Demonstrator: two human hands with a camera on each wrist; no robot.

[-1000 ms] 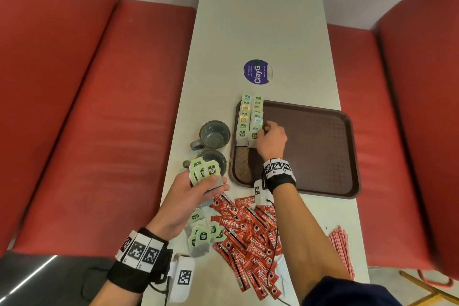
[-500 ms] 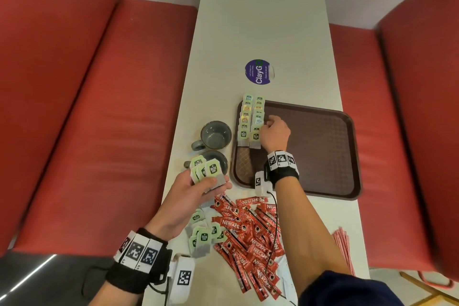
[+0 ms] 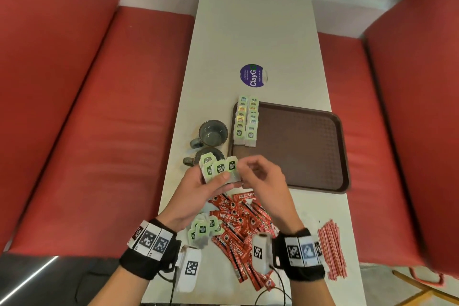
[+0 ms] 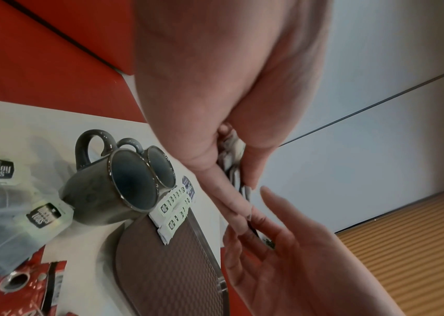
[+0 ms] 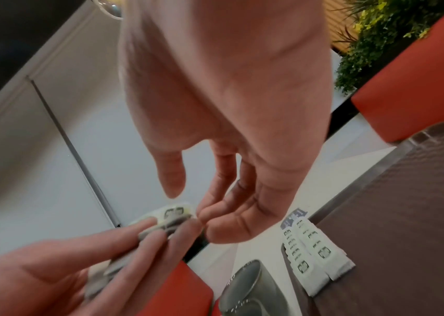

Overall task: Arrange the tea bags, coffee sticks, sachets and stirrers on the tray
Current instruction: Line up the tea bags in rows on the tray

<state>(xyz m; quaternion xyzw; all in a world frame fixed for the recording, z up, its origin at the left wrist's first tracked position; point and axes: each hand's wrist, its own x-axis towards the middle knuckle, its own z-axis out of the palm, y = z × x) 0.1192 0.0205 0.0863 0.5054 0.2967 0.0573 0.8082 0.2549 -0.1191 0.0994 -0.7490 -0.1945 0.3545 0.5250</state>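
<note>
while left hand point(image 3: 198, 190) grips tea bags point(image 3: 218, 169), right hand point(image 3: 265, 181) loose beside, white table point(image 3: 253, 32), red benches point(image 3: 74, 107)

A brown tray point(image 3: 305, 146) holds two overlapping rows of tea bags point(image 3: 246, 120) along its left edge. More green-tagged tea bags point(image 3: 202, 230), red coffee sticks point(image 3: 238, 223) and red-striped stirrers point(image 3: 331, 248) lie loose on the table nearby.

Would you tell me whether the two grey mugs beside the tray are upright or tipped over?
Upright. In the head view both grey mugs stand on the table with their open mouths facing up; nothing shows inside them.
</note>
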